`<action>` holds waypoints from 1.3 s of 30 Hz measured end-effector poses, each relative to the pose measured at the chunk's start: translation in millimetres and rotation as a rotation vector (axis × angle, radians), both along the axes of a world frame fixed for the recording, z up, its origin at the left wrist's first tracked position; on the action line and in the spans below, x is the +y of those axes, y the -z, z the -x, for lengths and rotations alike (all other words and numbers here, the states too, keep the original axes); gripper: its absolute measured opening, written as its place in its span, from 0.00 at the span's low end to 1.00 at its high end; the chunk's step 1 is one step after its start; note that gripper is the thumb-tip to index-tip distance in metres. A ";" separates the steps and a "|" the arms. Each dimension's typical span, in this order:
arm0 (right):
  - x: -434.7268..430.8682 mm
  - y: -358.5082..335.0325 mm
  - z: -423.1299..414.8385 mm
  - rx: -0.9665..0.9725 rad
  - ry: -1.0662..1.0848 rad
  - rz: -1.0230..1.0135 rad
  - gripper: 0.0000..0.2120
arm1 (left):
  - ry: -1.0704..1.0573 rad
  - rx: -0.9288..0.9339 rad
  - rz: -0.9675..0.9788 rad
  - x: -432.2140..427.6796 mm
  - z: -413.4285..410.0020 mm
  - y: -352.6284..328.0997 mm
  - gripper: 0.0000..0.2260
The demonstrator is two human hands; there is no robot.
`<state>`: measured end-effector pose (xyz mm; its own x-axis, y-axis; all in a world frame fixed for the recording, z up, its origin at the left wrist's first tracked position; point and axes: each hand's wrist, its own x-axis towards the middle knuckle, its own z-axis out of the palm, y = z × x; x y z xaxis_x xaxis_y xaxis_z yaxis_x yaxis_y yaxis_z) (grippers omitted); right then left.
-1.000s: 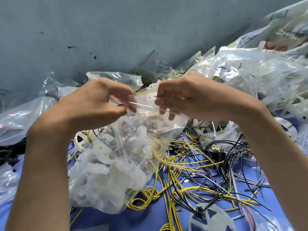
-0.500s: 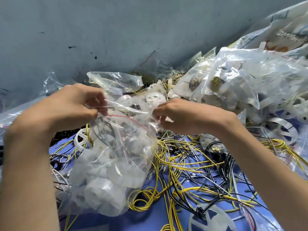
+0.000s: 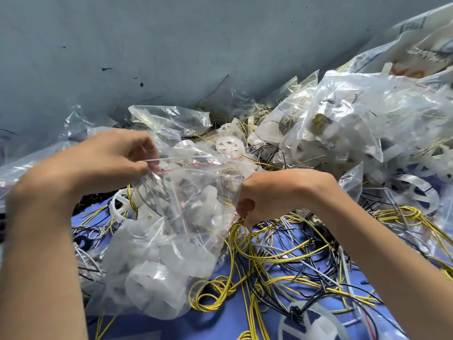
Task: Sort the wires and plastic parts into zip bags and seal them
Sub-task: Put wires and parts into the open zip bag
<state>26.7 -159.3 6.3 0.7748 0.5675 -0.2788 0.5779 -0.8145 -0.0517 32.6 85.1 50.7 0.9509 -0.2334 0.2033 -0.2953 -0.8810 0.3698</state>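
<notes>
Head view looks down on a blue surface (image 3: pixel 245 322) strewn with wires and plastic. Both hands hold one clear zip bag (image 3: pixel 181 231) up over the left part of the mess, near the middle of the picture. The left hand (image 3: pixel 105 163) has its fingers curled and pinches the bag's top edge at the left corner, fingertips closed on the strip with the red line (image 3: pixel 196 165). The right hand (image 3: pixel 277 192) is curled like a loose fist and grips the bag's right side edge, a little below its top right corner. Whether the strip is pressed closed along its length cannot be told. The bag hangs down toward the near left, bulging with white plastic parts (image 3: pixel 154 278), and thin dark wires show through its upper half. Whether its bottom rests on the surface or hangs just above it cannot be told.

Loose yellow wires (image 3: pixel 269 256) lie in loops just right of the bag and under the right hand, tangled with black wires (image 3: pixel 326 268). A white wheel-shaped part (image 3: pixel 229 148) sits just beyond the bag's top edge. Another wheel-shaped piece (image 3: pixel 316 322), with a knot of black wire on it, lies at the near edge on the right. At the far right a heap of filled clear bags (image 3: pixel 355 123) rises against the grey-blue wall (image 3: pixel 171 45). A crumpled bag (image 3: pixel 169 119) lies on the far side of the left hand, and more clear plastic (image 3: pixel 22 168) spreads to the far left
</notes>
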 end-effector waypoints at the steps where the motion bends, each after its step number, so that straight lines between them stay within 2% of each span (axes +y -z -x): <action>1: -2.3 -4.8 1.1 -0.004 0.002 -0.030 0.05 | -0.001 0.008 0.004 -0.6 0.4 -0.4 0.09; 5: -20.5 -30.0 6.3 -0.061 0.045 -0.246 0.03 | -0.012 0.032 0.023 -1.5 2.7 -2.0 0.06; 8: -36.5 -44.0 6.1 -0.119 0.091 -0.398 0.05 | -0.043 0.014 0.040 -1.7 5.1 -4.5 0.08; 12: -50.5 -51.4 -0.9 -0.359 0.141 -0.552 0.08 | -0.025 0.000 0.082 -11.2 13.1 -11.0 0.13; 17: -56.9 -57.0 -5.4 -0.593 0.204 -0.875 0.07 | 0.058 -0.120 0.124 -34.6 12.5 -10.0 0.11; 20: -52.2 -58.8 -1.8 -0.607 0.154 -1.003 0.07 | 0.144 -0.174 0.197 -57.7 16.4 -12.6 0.05; 23: -48.8 -59.9 1.2 -0.534 0.117 -1.049 0.07 | 0.166 -0.210 0.245 -73.0 20.8 -13.6 0.19; 25: -49.2 -61.5 3.6 -0.479 0.074 -1.089 0.08 | 0.189 -0.230 0.244 -79.9 23.4 -12.8 0.21; 28: -45.6 -62.8 8.2 -0.403 -0.026 -1.179 0.10 | 0.217 -0.258 0.254 -86.6 23.6 -11.5 0.19; 32: -40.3 -62.8 10.4 -0.355 -0.105 -1.253 0.13 | 0.251 -0.295 0.303 -92.8 25.2 -9.6 0.10; 35: -44.6 -62.7 10.0 -0.448 -0.024 -1.150 0.11 | 0.227 -0.306 0.348 -91.3 25.2 -9.1 0.05; 39: -45.6 -60.2 7.0 -0.726 0.018 -0.945 0.07 | 0.191 -0.284 0.289 -92.2 25.0 -8.1 0.10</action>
